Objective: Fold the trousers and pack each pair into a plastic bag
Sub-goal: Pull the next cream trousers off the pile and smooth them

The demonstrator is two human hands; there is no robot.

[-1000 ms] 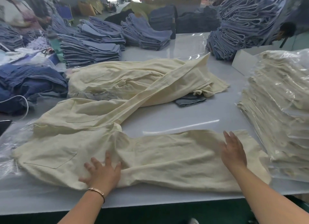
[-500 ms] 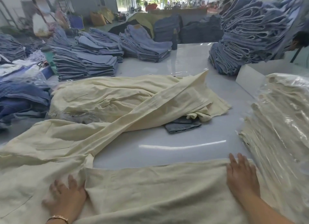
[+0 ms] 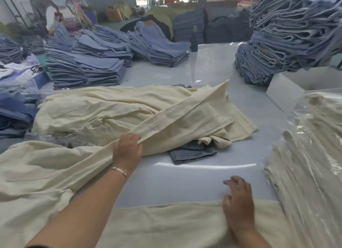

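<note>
The left hand [image 3: 127, 149] has its fingers curled over the edge of the far trouser leg [image 3: 175, 123], gripping the cream cloth where that leg runs away from the hand on a diagonal across the heap of unfolded trousers [image 3: 103, 110]. The right hand [image 3: 237, 203] lies with fingers loosely spread, palm on the near trouser leg [image 3: 166, 225], fingertips reaching past its far edge onto the bare table [image 3: 185, 181]. Judgement: the step in hand is bringing the far leg over onto the near one — the first fold. To do it well, the gripping hand should lift enough to free the leg from the heap beyond it before drawing it back, or it may drag other pairs and the grey scrap of cloth [image 3: 192, 153] just right of that hand. The right hand should keep the near leg pinned flat so that seams and hems meet squarely. Outward of the right hand stands the stack of bagged trousers [image 3: 307, 173]; no loose bag can be made out — one will be needed. Blue jeans stacks [image 3: 87, 70] sit well beyond.
</note>
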